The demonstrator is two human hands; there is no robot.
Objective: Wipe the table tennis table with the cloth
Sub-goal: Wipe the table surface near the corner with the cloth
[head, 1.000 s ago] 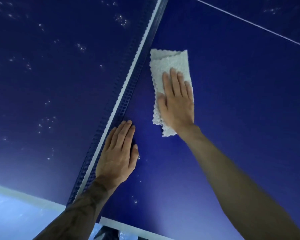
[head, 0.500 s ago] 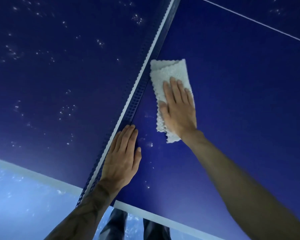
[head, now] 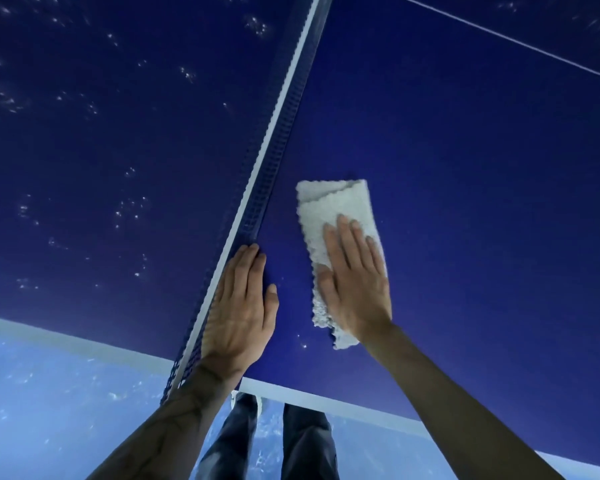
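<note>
Closest to you, your dark trouser legs (head: pixel 291 445) are cut off by the bottom of the frame, with blurry blue floor (head: pixel 49 410) around them. Your left hand (head: pixel 239 313) lies flat on the table (head: pixel 465 202), fingers straight and pressed together, outer edge right against the net (head: pixel 274 133). Your right hand (head: pixel 355 289) presses flat on the folded white cloth (head: pixel 336 209), fingers close together, hiding its near half. The cloth sits just right of the net. Pale specks (head: pixel 129 206) left of the net: droplets or dust, can't tell.
</note>
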